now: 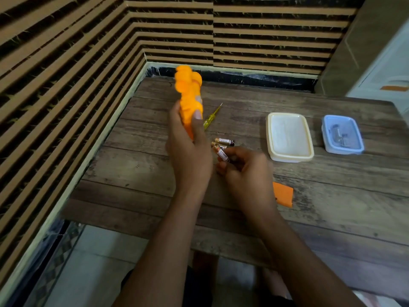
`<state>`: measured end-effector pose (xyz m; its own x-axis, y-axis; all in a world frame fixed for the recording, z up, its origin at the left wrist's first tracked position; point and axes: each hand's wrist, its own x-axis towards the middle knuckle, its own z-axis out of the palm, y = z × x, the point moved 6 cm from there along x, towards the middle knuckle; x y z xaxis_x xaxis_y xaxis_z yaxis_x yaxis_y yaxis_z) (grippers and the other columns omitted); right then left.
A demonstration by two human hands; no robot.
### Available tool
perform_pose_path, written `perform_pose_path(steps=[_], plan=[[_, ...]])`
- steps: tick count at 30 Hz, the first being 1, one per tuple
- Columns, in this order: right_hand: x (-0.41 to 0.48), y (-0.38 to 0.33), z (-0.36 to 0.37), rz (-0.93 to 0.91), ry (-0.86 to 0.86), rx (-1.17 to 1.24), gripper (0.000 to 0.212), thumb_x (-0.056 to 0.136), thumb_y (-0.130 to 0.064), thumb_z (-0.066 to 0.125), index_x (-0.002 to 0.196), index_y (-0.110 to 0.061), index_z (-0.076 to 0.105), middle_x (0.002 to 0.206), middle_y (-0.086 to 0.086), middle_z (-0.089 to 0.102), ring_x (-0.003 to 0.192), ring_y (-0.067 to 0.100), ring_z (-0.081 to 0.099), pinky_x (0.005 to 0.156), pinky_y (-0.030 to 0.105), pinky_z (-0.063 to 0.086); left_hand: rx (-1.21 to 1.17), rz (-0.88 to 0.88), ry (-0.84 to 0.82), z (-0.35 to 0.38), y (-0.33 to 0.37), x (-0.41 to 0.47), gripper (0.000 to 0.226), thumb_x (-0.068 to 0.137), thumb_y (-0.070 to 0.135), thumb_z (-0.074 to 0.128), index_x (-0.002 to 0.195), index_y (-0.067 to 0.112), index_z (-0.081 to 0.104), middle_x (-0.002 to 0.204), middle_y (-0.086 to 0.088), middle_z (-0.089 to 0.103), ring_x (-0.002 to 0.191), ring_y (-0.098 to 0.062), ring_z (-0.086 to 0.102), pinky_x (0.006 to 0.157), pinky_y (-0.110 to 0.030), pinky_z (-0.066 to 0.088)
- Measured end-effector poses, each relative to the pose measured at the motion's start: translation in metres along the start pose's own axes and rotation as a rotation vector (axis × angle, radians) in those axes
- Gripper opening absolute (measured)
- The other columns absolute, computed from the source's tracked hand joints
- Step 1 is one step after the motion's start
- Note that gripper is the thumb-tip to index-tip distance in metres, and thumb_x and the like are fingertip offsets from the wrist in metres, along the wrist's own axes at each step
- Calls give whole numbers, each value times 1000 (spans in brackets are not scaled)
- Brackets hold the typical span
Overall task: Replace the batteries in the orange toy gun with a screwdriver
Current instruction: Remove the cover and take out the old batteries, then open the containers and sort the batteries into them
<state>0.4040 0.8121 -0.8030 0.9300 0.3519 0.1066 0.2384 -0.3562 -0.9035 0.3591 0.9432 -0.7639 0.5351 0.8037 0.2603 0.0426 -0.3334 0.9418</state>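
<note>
Your left grip (190,151) is wrapped round the lower half of the orange toy gun (188,96), thumb flat on its near face, holding it raised off the bench (155,173). Its long axis stands almost upright, leaning a little away from you, with the bulbous end on top. Blur hides which end is the muzzle.

The gun looks like light, hollow, stiff plastic with a smooth, rather slippery shell. Hold it round the narrow body as you do now, firmly but without squeezing the open compartment.

Your right grip (245,171), just beside the left wrist, pinches one battery (222,154) by its lower end. Two more batteries (224,141) lie just beyond it. The yellow screwdriver (212,116) lies behind the left grip, tip pointing away. An orange cover piece (283,194) lies right of your right wrist.
</note>
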Motion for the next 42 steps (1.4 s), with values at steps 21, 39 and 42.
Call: perform_pose_path(steps=[21,39,42], plan=[[20,2,23,-116,-144,-544,31,95,-6,62,125,-6,72,126,15,57,105,36,64,85,36,54,126,-491,192,-74,-70,-10,17,88,26,81,96,13,72,87,0,67,83,-19,66,64,-24,43],[32,0,-75,-251,346,-603,22,86,-21,68,102,-7,77,113,17,61,108,42,57,84,48,50,102,81,-127,25,-1,-19,16,96,16,71,111,11,71,99,7,71,88,6,65,72,-6,48],[42,22,-84,-15,164,-772,47,85,-45,76,127,-24,72,152,13,47,141,41,38,105,61,36,93,97,-271,49,-4,-28,17,96,15,71,112,10,73,99,4,74,87,2,67,70,-4,45]])
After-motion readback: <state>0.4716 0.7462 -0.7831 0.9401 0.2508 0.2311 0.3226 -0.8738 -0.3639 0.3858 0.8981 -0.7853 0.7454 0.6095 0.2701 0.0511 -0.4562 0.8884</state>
